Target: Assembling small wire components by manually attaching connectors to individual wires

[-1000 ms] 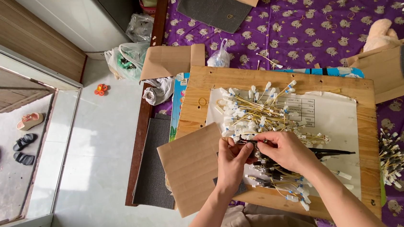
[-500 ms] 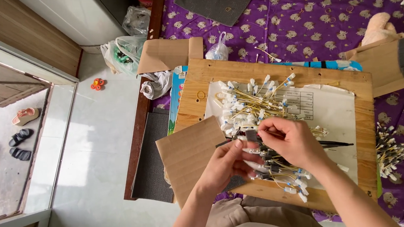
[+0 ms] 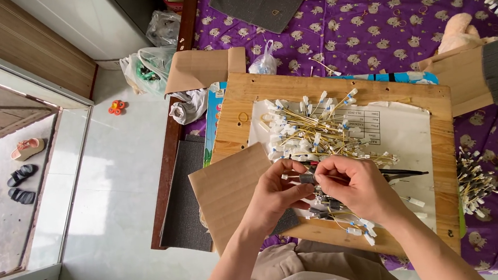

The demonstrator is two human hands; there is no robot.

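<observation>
Both hands have drawn closer together since a second ago, and the view has slid a little so the wooden board sits further right. Now the left hand (image 3: 274,194) and right hand (image 3: 353,186) meet over the lower middle of the square pale wooden board (image 3: 442,142), the surface they work on. The left hand pinches a small dark connector piece (image 3: 306,178) between thumb and fingers; the right hand's fingers are pressed together on a thin yellow wire with a white tip (image 3: 290,176), its end touching that piece, so the step in hand looks like seating a wire into it. That calls for a steady, straight push. At 12 o'clock from the hands lies one loose pile of yellow white-tipped wires (image 3: 313,132), too many to count, on one white printed sheet (image 3: 402,134). At 9 o'clock lies one brown cardboard sheet (image 3: 229,189); at 3 o'clock, off the board on the purple patterned cloth (image 3: 370,24), one heap of finished bundles (image 3: 474,181). One black slim tool (image 3: 405,172) lies just beside the right hand.
</observation>
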